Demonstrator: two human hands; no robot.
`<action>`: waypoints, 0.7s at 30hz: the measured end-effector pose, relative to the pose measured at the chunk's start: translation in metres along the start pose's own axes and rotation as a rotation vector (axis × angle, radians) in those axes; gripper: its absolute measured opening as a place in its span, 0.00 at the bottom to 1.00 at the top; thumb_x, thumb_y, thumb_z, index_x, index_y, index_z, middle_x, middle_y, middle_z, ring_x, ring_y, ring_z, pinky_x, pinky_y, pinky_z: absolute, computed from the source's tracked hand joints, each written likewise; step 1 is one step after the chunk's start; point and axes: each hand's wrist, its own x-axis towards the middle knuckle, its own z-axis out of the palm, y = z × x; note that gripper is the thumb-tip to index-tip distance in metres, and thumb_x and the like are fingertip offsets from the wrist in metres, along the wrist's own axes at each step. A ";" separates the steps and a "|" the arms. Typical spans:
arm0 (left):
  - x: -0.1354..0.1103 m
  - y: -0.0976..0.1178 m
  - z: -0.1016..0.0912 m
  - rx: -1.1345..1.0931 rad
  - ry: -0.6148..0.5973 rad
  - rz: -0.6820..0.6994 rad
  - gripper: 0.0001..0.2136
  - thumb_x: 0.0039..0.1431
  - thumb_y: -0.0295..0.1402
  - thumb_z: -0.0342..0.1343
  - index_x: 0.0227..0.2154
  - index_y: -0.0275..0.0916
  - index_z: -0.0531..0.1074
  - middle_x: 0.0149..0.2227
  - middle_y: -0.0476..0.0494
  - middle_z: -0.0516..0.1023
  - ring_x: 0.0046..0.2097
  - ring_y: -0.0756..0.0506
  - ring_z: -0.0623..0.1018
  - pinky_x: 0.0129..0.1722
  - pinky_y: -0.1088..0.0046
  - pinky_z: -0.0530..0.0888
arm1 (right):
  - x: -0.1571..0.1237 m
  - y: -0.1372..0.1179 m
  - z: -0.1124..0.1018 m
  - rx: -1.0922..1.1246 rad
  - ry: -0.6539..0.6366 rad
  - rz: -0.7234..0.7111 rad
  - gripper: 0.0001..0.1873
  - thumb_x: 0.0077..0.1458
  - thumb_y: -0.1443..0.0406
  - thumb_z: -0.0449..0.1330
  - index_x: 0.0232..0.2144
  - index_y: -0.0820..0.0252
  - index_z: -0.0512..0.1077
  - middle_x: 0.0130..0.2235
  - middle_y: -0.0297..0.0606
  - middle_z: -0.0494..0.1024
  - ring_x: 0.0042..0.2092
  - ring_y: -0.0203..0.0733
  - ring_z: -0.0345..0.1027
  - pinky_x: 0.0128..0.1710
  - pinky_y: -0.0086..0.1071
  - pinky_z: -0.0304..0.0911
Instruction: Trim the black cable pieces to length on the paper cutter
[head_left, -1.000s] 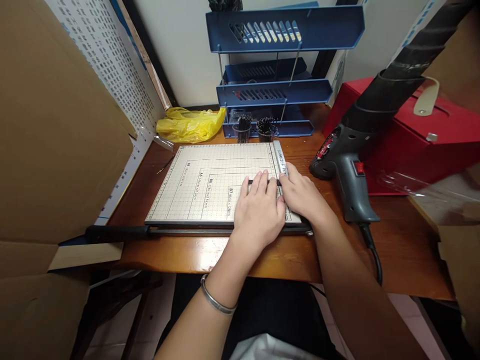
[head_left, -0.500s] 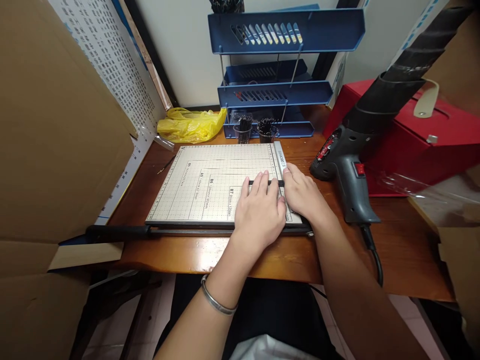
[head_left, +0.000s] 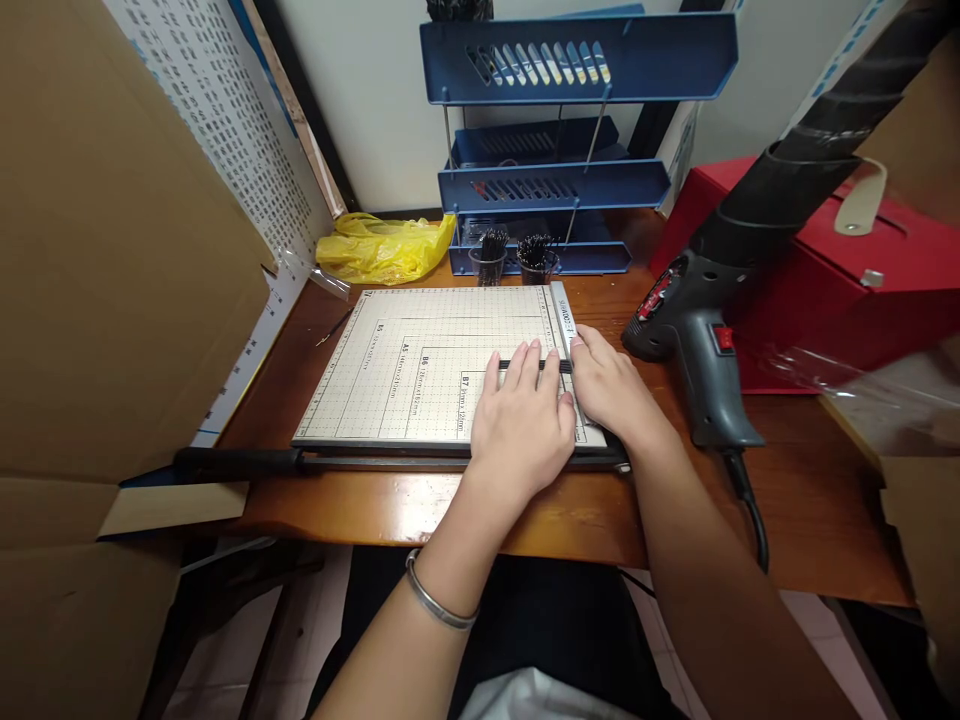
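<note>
A paper trimmer (head_left: 352, 390) with a cream gridded board lies on the wooden table. Its long blade arm with a black handle (head_left: 238, 461) is down along the near edge. My left hand (head_left: 523, 425) lies flat on the right part of the board, fingers outstretched. Beneath its fingers runs a small bundle of thin black strands (head_left: 562, 366), pointing at the metal guide rail (head_left: 564, 308); most of it is hidden. My right hand (head_left: 609, 390) rests over the rail's near part, fingers extended and close together, touching the strands' right end.
Two clear cups of black strands (head_left: 491, 262) stand behind the board, before a blue tiered tray (head_left: 555, 187). A yellow plastic bag (head_left: 386, 248) lies back left. On the right are a grey heat gun (head_left: 709, 350) and a red box (head_left: 817, 290). Cardboard (head_left: 127, 250) walls the left.
The view has shifted very slightly. Both hands keep the same place on the trimmer, and the strands look unmoved.
</note>
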 end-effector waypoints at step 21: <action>0.104 -0.069 -0.036 -0.507 -0.418 0.169 0.06 0.55 0.28 0.60 0.32 0.35 0.82 0.29 0.48 0.82 0.32 0.49 0.76 0.36 0.73 0.70 | -0.002 -0.004 -0.003 0.062 -0.015 0.081 0.31 0.68 0.53 0.35 0.64 0.56 0.62 0.61 0.52 0.72 0.58 0.63 0.68 0.55 0.54 0.62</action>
